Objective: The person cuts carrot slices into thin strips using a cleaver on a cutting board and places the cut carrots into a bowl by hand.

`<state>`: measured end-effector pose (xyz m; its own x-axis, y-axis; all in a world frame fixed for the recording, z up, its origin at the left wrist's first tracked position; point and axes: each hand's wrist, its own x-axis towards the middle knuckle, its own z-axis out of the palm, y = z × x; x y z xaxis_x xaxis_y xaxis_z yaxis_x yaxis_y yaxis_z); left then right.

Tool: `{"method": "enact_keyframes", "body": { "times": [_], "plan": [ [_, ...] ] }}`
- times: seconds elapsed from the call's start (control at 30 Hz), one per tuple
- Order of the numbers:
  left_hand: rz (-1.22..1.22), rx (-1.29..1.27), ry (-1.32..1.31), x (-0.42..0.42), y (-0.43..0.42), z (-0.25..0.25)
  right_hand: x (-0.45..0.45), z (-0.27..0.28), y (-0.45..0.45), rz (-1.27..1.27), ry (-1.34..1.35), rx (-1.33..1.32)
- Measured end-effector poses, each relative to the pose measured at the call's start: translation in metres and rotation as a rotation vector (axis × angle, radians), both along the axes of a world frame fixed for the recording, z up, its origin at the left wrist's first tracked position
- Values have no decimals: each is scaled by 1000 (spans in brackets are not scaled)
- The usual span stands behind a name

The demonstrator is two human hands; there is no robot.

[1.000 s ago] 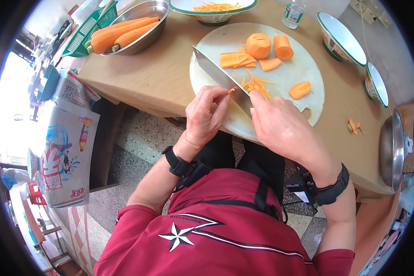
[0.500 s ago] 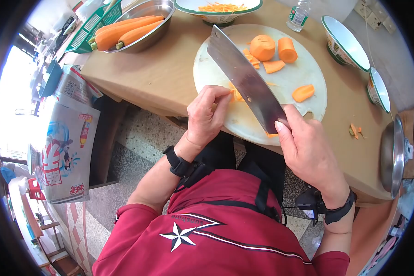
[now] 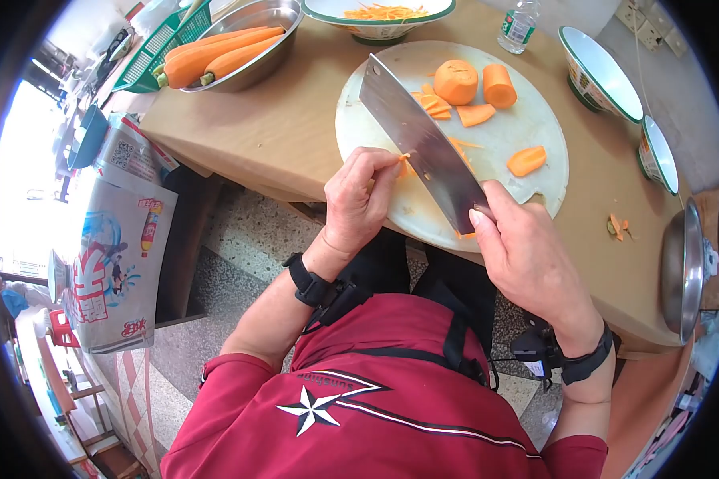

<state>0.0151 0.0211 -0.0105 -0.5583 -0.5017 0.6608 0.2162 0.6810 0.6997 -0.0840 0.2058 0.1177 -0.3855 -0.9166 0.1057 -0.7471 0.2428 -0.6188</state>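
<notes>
My right hand is closed round the handle end of a broad cleaver, whose blade slants up and left over the round white cutting board. My left hand pinches a small piece of carrot at the blade's left face. Part of that piece is hidden by the fingers and blade. Behind the cleaver on the board are a thick carrot chunk, a second chunk, a flat slice and several cut strips. Farther right lies a single carrot piece.
A steel bowl of whole carrots stands at the back left beside a green basket. Carrot shreds fill a green-rimmed bowl. A plastic bottle, enamel bowls and a steel basin line the right side.
The cleaver and my right hand have shifted slightly left and down, bringing the blade close to my left fingertips. My left hand has hardly moved.
</notes>
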Motion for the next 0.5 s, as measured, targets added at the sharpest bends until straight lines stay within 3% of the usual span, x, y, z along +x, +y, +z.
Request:
{"method": "enact_keyframes", "body": {
  "times": [0.5],
  "plan": [
    [31,3,58,-2,4,2,-3,-10,-22,7,29,58]
  ]
}}
